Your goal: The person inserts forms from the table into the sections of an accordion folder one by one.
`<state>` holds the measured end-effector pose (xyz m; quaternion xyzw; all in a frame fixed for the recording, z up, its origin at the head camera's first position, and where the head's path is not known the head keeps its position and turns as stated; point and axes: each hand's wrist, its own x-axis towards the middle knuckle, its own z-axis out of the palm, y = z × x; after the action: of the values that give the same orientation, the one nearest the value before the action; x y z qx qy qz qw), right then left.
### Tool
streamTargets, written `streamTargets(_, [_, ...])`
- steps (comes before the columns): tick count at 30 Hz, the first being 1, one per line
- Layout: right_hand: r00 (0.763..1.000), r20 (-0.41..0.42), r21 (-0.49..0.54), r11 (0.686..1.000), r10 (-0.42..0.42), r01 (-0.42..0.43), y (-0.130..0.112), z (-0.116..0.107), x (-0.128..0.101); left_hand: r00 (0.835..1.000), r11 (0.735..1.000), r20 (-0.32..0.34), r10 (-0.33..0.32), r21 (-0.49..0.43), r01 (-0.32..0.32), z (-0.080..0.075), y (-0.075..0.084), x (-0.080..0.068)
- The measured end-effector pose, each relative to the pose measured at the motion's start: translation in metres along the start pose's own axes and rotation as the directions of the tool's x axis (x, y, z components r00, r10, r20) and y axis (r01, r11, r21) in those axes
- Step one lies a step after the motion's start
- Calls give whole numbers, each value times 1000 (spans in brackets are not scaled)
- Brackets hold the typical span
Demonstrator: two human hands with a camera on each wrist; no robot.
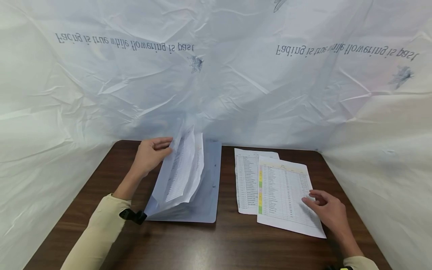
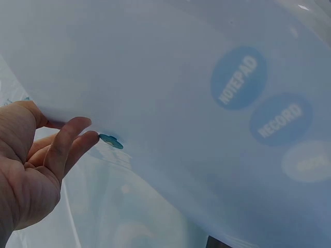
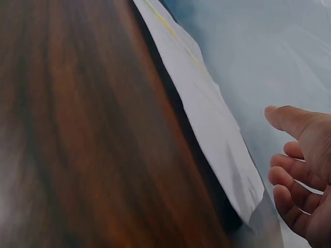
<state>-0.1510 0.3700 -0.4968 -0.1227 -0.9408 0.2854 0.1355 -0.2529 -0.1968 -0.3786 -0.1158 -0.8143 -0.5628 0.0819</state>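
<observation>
A translucent bluish plastic folder point(image 1: 210, 202) lies at the left of the table with its cover raised. My left hand point(image 1: 150, 154) pinches the cover's outer edge between thumb and fingers. Close up in the left wrist view, the cover point(image 2: 155, 67) bears the words NOTEPAD and RECORD in ovals, and a small teal button point(image 2: 111, 141) sits by my fingertips. Printed sheets point(image 1: 183, 168) stand tilted inside the folder. My right hand point(image 1: 330, 212), fingers loosely bent and holding nothing, hovers at the right edge of a printed sheet point(image 1: 285, 195) with yellow and green cells.
Another printed sheet point(image 1: 246, 180) lies partly under the colored one. The dark wooden table point(image 1: 202, 247) has rounded far corners. White plastic sheeting point(image 1: 216, 86) with upside-down lettering hangs behind it and along both sides.
</observation>
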Motion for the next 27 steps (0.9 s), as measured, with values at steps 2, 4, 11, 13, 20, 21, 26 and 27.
streamTargets(2, [1000,2,-11,1000,10,-10,5,-2,-1,1000,1000,-1,-1,0,1,0,0,0])
streamTargets(4, [1000,7,-24,999,23,-23,10,-3,-2,1000,1000,0,1,0,-1,0,0,0])
streamTargets(11, [996,29,-66,994,84,-82,21,-5,-5,1000,1000,12,4,-3,-4,1,0,0])
streamTargets(13, [995,36,-80,992,98,-95,22,-5,-5,1000,1000,11,4,-2,-4,1,0,0])
streamTargets(20, [988,101,-112,988,120,-109,18,-3,-3,1000,1000,3,3,-8,-3,0,0,-1])
streamTargets(21, [985,113,-116,986,130,-117,18,-2,-2,1000,1000,2,1,-7,-1,0,0,-1])
streamTargets(26, [974,152,-143,979,166,-145,18,0,-2,1000,1000,-3,-5,-1,5,-1,0,-1])
streamTargets(27, [974,155,-149,978,167,-144,18,1,-2,1000,1000,-4,-4,-2,4,-1,0,-1])
